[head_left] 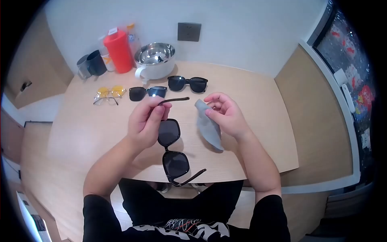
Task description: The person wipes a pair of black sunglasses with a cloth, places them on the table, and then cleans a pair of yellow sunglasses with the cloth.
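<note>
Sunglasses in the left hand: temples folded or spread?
Spread: one temple of the sunglasses juts past the left hand, the other temple beyond the lower lens; neither crosses a lens.

Bright | soft shadows on table (266, 113) | glints in steel bowl (160, 71) | barrel distortion, black vignetted edges

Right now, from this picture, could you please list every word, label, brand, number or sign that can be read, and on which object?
None can be read with certainty.
Black shirt: large white print, partly cut off, not legible.
White cup: orange mark, too blurred to read.
Held sunglasses: no lettering I can make out.
</note>
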Motion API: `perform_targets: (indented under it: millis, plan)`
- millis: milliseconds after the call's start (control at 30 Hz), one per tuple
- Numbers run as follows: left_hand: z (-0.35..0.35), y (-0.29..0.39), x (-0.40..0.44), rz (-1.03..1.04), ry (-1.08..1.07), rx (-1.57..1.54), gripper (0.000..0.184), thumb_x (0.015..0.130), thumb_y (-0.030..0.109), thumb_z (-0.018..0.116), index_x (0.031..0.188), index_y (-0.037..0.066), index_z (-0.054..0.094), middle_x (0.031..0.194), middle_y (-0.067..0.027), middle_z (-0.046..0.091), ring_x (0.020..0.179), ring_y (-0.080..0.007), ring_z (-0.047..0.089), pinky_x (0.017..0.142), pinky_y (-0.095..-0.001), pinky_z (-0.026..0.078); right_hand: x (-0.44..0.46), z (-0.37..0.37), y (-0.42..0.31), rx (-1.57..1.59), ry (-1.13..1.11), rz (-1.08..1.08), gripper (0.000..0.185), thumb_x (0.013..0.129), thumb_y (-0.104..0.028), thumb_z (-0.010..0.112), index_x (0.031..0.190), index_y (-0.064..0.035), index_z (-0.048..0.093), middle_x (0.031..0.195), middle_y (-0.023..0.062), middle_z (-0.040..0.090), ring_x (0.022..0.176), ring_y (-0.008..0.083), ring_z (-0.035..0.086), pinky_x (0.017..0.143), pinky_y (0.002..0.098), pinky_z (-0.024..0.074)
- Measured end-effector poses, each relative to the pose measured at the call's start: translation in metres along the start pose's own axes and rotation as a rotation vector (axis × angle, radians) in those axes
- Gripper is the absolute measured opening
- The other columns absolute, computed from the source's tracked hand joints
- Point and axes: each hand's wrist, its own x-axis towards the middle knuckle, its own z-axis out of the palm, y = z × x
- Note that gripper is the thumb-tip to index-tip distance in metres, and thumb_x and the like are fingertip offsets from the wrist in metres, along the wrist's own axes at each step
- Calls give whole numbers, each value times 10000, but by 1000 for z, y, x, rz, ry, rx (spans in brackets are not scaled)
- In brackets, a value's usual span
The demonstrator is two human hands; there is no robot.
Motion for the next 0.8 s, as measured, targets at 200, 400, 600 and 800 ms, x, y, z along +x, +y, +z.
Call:
perform_targets:
  millis: [200,400,600,800]
  plan:
    - [6,-13,-8,-44,63,-77,146,983,69,448,1026,-15,559,808,-23,522,706,-79,469,640,-210,406,-14,15,-11,154,-174,-91,261,850,30,557,1092,-63,526,1033,41,578,929,108,555,808,266,456]
    - [9,-13,-14,-14,14,-10,123,965,57,474,1007,-14,565,799,-47,543,695,-84,492,626,-221,423,-3,64,7,-1180,362,-709,355,781,-148,693,1065,-22,522,949,149,556,860,327,532,790,378,441]
    - [8,-10,-18,134,39,112,106,913,-1,501,989,-17,573,790,-105,568,656,-184,537,606,-278,442,-13,79,21,-438,78,-39,243,849,-138,661,1006,11,550,893,118,601,771,196,573,711,316,475]
    - [6,-9,-19,176,-46,176,145,875,-31,508,1002,-22,576,807,-123,580,666,-233,550,613,-291,448,-13,87,15,155,-7,210,197,918,-54,570,1083,54,569,923,89,642,803,127,619,684,260,514]
